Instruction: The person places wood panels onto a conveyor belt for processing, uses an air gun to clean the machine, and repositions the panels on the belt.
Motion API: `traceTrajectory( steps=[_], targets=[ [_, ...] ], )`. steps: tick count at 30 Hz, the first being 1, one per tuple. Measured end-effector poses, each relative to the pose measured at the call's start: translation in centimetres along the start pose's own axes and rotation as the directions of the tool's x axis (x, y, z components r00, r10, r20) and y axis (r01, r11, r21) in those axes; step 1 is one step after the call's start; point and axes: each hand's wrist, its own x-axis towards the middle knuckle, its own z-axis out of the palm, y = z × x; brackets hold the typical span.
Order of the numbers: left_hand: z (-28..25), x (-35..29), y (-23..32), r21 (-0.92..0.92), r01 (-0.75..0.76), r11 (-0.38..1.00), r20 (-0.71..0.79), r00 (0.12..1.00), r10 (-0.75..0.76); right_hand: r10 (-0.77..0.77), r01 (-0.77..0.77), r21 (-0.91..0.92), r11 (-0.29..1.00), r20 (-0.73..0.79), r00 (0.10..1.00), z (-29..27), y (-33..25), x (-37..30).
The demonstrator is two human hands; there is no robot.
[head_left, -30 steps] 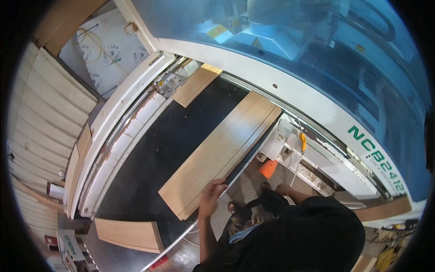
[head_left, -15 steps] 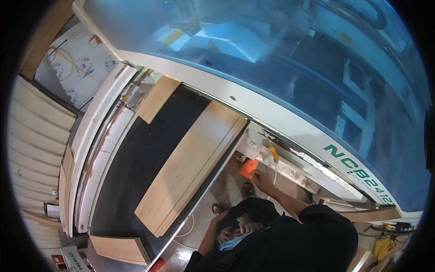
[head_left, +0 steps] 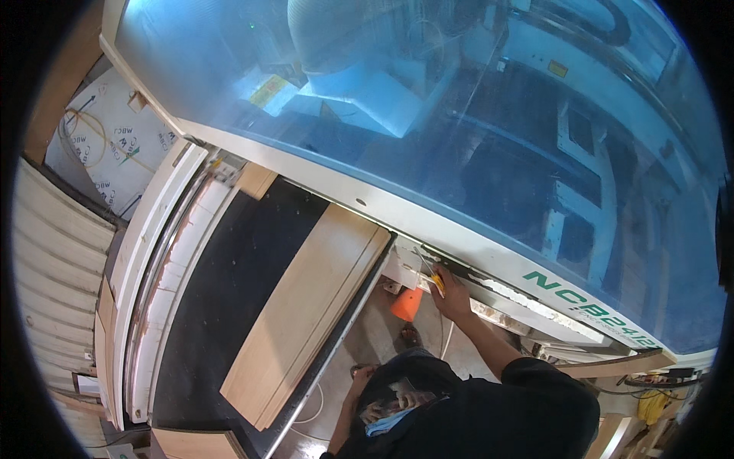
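Observation:
My right hand [head_left: 453, 297] is closed around a yellow-handled air blow gun [head_left: 437, 281] beside the machine's white lower edge. Its thin metal nozzle points up and left, and a pale hose hangs below. Just left of that hand, lower down, is an orange tapered object [head_left: 407, 304]. My left hand [head_left: 362, 375] is low by my body, right of the black table's edge; its fingers are too small and partly hidden to read. A stack of pale wood panels [head_left: 306, 314] lies on the black machine table [head_left: 222, 306], left of both hands.
A white machine frame [head_left: 336, 191] with a large blue see-through cover [head_left: 474, 153] spans the top. Another wood panel [head_left: 197, 444] lies at the near left of the table, and a small one [head_left: 257, 180] at the far end. A white hose [head_left: 312, 413] trails on the floor.
My right hand has risen from near the orange object and taken hold of the air blow gun. The view has shifted, and the blue cover's inside now shows a pale ribbed duct.

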Motion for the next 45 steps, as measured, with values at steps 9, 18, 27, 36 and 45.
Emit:
traceTrajectory(
  steps=[9, 18, 27, 36, 45],
  targets=[
    [-1.2, 1.7, -4.7, 0.235, 0.149, 0.960, 0.223, 0.954, -0.203, 0.224, -0.186, -0.212, 0.960, 0.174, 0.959, 0.2, -1.5, 1.8],
    [0.2, 4.7, -5.6, 0.304, 0.148, 0.941, 0.234, 0.946, -0.224, 0.166, -0.229, 0.252, 0.940, 0.249, 0.954, -2.8, -5.4, -3.6],
    [1.0, 5.8, -6.7, 0.366, 0.141, 0.920, 0.268, 0.930, -0.249, 0.807, -0.648, 0.597, 0.473, 0.002, 0.591, -5.8, -0.4, -7.8],
    [3.7, 8.0, -5.0, 0.724, 0.201, 0.660, 0.076, 0.928, -0.365, 0.274, -0.414, 0.234, 0.880, 0.460, 0.844, -3.2, -5.7, -8.9],
    [-1.2, 5.0, -10.6, 0.342, 0.343, 0.875, 0.328, 0.829, -0.453, 0.062, -0.214, 0.189, 0.958, 0.593, 0.803, -3.2, -4.8, -5.0]
  ],
)
